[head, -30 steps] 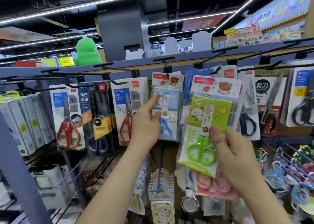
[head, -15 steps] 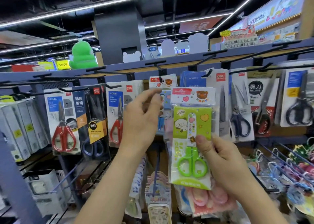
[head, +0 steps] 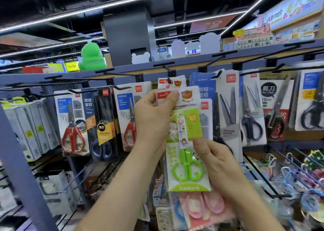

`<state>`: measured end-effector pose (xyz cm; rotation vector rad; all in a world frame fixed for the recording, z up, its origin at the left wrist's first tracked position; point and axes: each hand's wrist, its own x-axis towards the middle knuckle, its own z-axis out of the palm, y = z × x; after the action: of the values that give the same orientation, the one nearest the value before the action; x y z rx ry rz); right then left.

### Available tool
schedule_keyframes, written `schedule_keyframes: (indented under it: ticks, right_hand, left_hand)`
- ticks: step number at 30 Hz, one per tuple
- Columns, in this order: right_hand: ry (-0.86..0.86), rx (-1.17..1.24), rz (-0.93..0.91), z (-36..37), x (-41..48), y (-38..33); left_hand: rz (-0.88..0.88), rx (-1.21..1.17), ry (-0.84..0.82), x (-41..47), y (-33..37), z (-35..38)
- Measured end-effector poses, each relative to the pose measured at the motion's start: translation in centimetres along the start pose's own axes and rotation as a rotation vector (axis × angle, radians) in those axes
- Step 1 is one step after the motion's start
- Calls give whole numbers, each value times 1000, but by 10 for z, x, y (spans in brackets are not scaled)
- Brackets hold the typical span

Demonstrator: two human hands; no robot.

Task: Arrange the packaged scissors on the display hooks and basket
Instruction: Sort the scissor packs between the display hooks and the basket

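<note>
Shop hooks (head: 126, 74) | left hand (head: 154, 118) grip now pinches green scissors pack (head: 188, 169) header | right hand (head: 217, 160) still holds its side

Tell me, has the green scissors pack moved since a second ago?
Yes. The green scissors pack shifted left, now just below the hanging bear-header pack.

Green plush (head: 92, 57) upper left; yellow sign (head: 71, 66) beside it; white bear cutout (head: 140, 57) against dark pillar (head: 128, 32); light strips (head: 105, 5) overhead.
</note>
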<state>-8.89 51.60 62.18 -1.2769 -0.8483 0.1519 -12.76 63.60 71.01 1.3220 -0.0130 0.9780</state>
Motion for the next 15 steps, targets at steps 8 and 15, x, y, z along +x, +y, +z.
schedule_keyframes:
  ticks: [8,15]
  right_hand:
    - [-41,207,55,2,-1,-15]
    - [19,146,12,8,6,-18]
  left_hand:
    - [140,33,115,19,11,0]
    - [-93,84,8,37,19,-3]
